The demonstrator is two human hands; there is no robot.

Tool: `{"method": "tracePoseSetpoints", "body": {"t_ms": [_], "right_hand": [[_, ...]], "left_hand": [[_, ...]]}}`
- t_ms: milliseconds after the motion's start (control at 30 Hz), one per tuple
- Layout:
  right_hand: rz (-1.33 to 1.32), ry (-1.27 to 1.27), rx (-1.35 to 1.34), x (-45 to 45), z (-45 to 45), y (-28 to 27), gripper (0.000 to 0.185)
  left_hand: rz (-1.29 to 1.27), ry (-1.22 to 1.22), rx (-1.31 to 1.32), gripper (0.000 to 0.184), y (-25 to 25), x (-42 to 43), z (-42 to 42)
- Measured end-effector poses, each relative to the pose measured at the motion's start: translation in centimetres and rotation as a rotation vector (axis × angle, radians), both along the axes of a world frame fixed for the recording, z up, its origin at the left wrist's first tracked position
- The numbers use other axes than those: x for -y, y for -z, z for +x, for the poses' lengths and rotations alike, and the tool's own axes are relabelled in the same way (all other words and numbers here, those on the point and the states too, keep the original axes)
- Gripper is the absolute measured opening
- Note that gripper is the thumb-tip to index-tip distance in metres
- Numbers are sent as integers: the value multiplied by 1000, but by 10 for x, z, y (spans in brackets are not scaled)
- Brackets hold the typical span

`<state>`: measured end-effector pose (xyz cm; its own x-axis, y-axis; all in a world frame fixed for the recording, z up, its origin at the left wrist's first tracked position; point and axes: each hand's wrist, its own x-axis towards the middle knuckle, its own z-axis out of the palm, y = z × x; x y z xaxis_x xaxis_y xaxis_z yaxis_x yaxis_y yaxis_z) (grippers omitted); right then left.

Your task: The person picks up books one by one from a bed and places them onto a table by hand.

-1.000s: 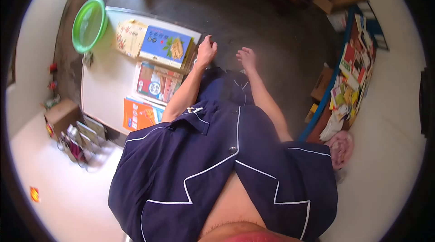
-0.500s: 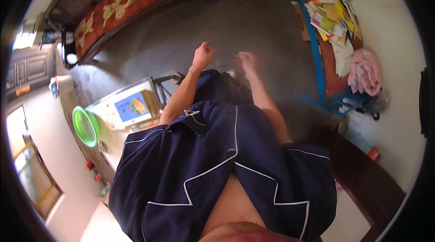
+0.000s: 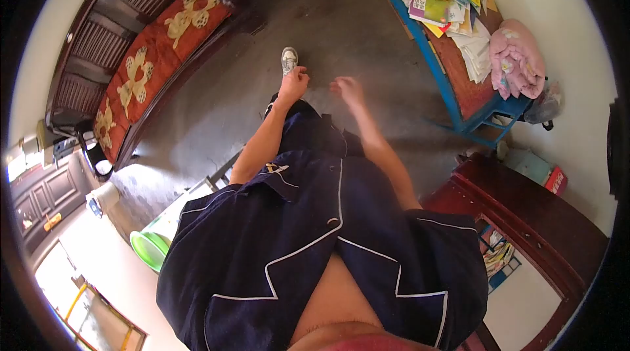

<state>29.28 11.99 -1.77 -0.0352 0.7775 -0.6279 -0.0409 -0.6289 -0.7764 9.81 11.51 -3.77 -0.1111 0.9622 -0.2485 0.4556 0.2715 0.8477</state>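
Observation:
My left hand [image 3: 293, 83] is held out over the dark floor, fingers curled in, with nothing visible in it. Just past it, a shoe [image 3: 289, 59] shows on the floor. To the right, my right hand [image 3: 348, 91] is blurred by motion. Its fingers look loosely apart and hold nothing I can see. A gap separates the two hands, and neither touches any object. Below them is my dark blue shirt [image 3: 308, 219] with white piping.
On the left stands a dark wooden bench with a red flowered cushion [image 3: 141, 78]. Papers and books [image 3: 436, 6] cover a blue-edged table, with a rolled pink blanket [image 3: 517, 59] at its near end. A dark red wooden frame [image 3: 525, 190] is at lower right, a green basin [image 3: 149, 249] at lower left.
The view has shifted: the bench shows more, and the side table with books has mostly slid behind my shirt. A shoe has come forward. Both hands stay empty in front of me.

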Motion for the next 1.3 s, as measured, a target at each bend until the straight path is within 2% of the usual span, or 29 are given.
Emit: {"method": "tracePoseSetpoints", "body": {"t_ms": [200, 400, 500, 667, 767, 833, 967, 1033, 1100, 1133, 1300], "right_hand": [[-6, -3, 17, -99, -19, -15, 25], [-50, 114, 48, -198, -41, -14, 24], [-68, 132, 6, -226, -49, -34, 27], [-71, 187, -39, -273, -50, -20, 27], [-112, 230, -52, -302, -40, -9, 26], [-101, 267, -91, -332, -36, -4, 26], [-75, 290, -68, -402, -26, 2, 23], [-19, 314, -115, -443, -17, 0, 22], [-34, 139, -11, -490, -1, -3, 21], [-67, 218, -97, -513, 2, -3, 21], [26, 139, -88, -610, 29, -19, 24]], "left_hand": [[-27, 85, 17, 28, 9, -119, -8], [-42, 128, 6, 26, -3, -232, -30], [-69, 142, 28, 25, -2, -266, -30], [-112, 241, 72, 26, -2, -319, -31], [-164, 261, 37, 26, 5, -354, -26], [-111, 343, -42, 26, 2, -387, -24], [-167, 324, -31, 25, 21, -458, -14], [-129, 350, -22, 25, 15, -500, -7], [-177, 318, -43, 25, -9, -542, 1], [-228, 303, -62, 25, -20, -559, 5], [-132, 173, 68, 23, -9, -637, 38]]}}
